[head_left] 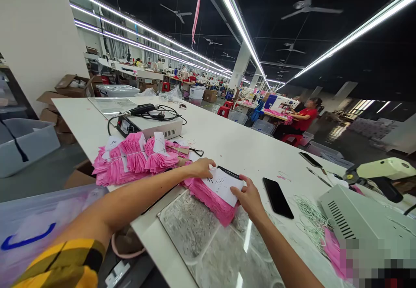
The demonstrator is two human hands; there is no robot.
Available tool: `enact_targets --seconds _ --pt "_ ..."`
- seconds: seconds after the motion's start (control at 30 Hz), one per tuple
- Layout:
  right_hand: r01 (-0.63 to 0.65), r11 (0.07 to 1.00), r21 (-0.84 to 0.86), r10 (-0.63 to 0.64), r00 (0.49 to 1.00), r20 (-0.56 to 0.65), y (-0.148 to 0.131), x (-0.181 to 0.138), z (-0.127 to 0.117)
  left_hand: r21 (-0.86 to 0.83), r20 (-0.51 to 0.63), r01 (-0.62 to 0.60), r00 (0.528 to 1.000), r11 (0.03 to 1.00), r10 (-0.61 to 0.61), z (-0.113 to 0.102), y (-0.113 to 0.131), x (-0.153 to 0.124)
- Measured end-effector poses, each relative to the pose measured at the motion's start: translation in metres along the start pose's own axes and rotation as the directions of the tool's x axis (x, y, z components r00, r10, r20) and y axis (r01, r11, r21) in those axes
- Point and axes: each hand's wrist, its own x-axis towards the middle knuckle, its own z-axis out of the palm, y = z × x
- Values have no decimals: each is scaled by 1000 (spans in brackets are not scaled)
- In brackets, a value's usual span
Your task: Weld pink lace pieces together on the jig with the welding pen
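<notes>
A stack of pink fabric pieces (pixel 212 203) lies on the white table (pixel 234 147) in front of me, partly over a glass plate (pixel 208 240). A white paper slip (pixel 223 184) with dots and marks lies on top of the stack. My left hand (pixel 201 168) rests on the stack's far left corner, fingers curled over the slip's edge. My right hand (pixel 248 197) pinches the slip's right edge and the stack under it. A black comb-like strip (pixel 229 172) lies just beyond the slip.
Bundles of pink pieces with white tags (pixel 136 158) lie at my left, behind them a white control box (pixel 149 125) with cables. Two black phones (pixel 277 197) (pixel 310 159) lie at right, beside a grey machine (pixel 354 214) and rubber bands (pixel 308 214). A person in red (pixel 303 119) sits far off.
</notes>
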Motion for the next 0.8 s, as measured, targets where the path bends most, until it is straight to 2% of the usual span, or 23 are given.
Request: enact_targets --seconds 0.13,0.23,0.37,0.47,0.57,0.63,0.7,0.8 --pt "22 953 -301 -20 1000 8 2 3 -3 87 -17 25 1000 996 -24 4 -8 4" --pt "76 888 -454 -70 997 30 -9 4 -12 56 -49 24 999 998 -22 6 -11 1" --pt "220 833 -508 -168 975 147 -24 21 -15 -114 -185 -21 983 993 0 11 -5 -14" --pt "259 827 -499 -132 952 275 -24 39 -4 -314 -270 -25 961 949 -64 19 -3 -48" --pt "275 832 -482 -84 921 381 -18 50 5 -562 -195 90 952 822 -238 35 -9 -97" --pt "303 836 -457 -79 892 446 -14 52 7 -769 -36 221 922 600 -386 50 -13 -122" --pt "328 840 -433 -84 865 495 -13 51 6 -860 47 262 895 438 -443 64 -16 -132" --pt "348 848 -401 -92 840 534 -12 50 4 -925 78 235 886 297 -458 78 -14 -119"
